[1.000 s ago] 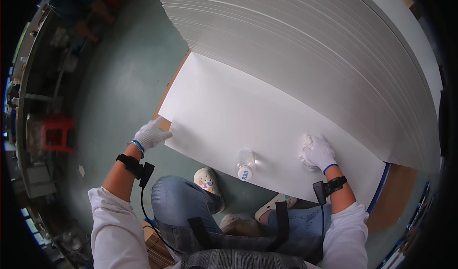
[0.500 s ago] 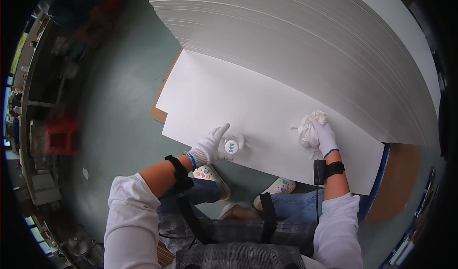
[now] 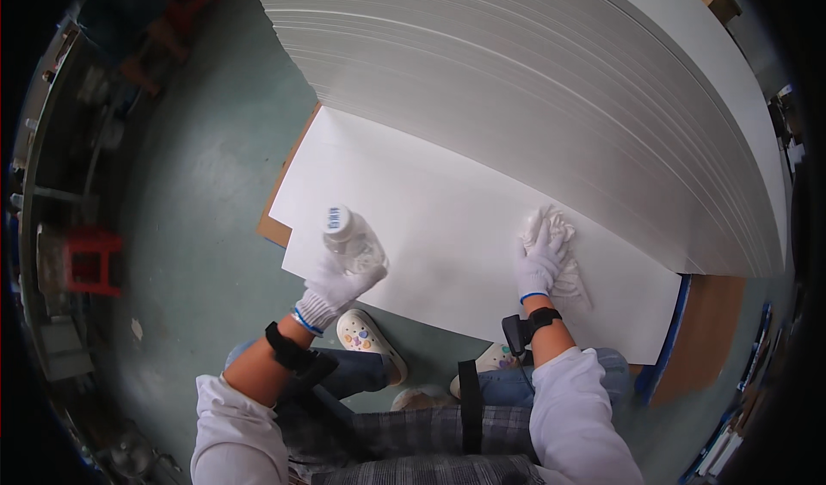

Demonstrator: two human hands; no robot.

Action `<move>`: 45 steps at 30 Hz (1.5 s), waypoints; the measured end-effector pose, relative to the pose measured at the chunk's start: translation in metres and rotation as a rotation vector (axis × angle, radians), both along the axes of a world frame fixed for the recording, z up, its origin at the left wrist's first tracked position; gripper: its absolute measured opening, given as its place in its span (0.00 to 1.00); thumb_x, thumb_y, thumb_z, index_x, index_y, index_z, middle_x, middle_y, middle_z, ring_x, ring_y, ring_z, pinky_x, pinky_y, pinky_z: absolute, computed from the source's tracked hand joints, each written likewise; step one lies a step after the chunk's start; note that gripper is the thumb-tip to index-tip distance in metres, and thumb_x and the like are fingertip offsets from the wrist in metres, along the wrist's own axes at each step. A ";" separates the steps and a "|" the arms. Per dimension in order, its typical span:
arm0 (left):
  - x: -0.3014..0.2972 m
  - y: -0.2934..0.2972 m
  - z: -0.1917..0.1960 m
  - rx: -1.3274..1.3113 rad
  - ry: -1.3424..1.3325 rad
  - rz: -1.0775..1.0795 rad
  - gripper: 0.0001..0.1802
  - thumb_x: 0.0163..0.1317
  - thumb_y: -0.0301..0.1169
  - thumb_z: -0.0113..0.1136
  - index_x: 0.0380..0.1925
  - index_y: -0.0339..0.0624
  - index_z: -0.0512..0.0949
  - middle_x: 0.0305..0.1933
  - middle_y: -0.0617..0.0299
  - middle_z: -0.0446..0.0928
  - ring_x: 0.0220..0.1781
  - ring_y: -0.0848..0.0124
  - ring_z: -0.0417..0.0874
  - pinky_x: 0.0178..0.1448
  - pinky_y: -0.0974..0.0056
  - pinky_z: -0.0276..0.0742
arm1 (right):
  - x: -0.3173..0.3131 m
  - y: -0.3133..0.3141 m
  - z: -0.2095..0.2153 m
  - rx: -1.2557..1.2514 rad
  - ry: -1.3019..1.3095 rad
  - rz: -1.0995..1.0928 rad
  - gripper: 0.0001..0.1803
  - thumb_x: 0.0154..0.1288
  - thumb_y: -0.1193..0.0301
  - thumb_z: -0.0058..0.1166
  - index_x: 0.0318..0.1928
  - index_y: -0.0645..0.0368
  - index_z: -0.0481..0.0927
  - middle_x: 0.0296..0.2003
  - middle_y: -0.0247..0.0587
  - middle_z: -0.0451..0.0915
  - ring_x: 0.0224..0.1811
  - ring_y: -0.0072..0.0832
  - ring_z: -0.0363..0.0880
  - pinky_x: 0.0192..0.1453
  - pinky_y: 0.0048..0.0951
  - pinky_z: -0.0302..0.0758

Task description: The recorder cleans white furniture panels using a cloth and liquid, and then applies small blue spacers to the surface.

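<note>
Evidently, my left hand (image 3: pixel 338 284) grasps the bottle (image 3: pixel 354 246) near its base, perhaps for balance; right of centre, my right hand (image 3: pixel 539 263) lies outstretched on the cloth (image 3: pixel 569 280), seemingly flattening it.

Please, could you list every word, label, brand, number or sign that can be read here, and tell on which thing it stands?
No text reads clearly enough to quote.
Cap of the bottle in the left hand: blue print on white, too small and blurred.
Sheet, cloth, stack: no print visible.
</note>
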State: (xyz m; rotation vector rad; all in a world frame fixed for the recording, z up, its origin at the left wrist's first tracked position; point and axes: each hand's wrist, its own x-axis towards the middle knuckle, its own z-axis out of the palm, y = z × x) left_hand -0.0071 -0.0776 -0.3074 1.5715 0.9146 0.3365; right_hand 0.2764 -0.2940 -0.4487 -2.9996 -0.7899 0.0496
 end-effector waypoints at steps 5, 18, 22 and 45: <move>-0.053 0.018 0.070 -0.063 -0.077 0.356 0.38 0.50 0.34 0.66 0.60 0.42 0.61 0.52 0.55 0.72 0.55 0.63 0.74 0.60 0.58 0.71 | -0.071 0.139 0.028 0.090 0.045 0.430 0.38 0.52 0.50 0.57 0.65 0.43 0.65 0.65 0.51 0.57 0.68 0.51 0.55 0.72 0.53 0.48; -0.074 0.044 0.055 0.015 -0.203 0.538 0.31 0.62 0.29 0.58 0.64 0.41 0.59 0.57 0.56 0.68 0.61 0.66 0.68 0.67 0.60 0.63 | -0.208 0.126 0.104 0.308 1.380 0.613 0.33 0.60 0.64 0.56 0.66 0.49 0.63 0.61 0.42 0.67 0.58 0.32 0.71 0.63 0.31 0.69; -0.058 0.041 0.050 0.025 -0.181 0.532 0.37 0.52 0.32 0.67 0.61 0.42 0.62 0.55 0.54 0.69 0.57 0.62 0.72 0.65 0.59 0.66 | -0.193 0.096 0.070 0.134 0.405 0.873 0.35 0.50 0.57 0.63 0.61 0.43 0.70 0.64 0.45 0.61 0.66 0.40 0.60 0.70 0.51 0.57; -0.002 -0.026 0.017 0.924 1.022 -0.981 0.18 0.57 0.31 0.57 0.49 0.52 0.71 0.41 0.56 0.77 0.49 0.61 0.78 0.65 0.52 0.57 | 0.010 -0.109 0.052 -0.150 0.323 -0.371 0.30 0.58 0.56 0.56 0.59 0.52 0.67 0.63 0.51 0.62 0.64 0.47 0.64 0.63 0.43 0.68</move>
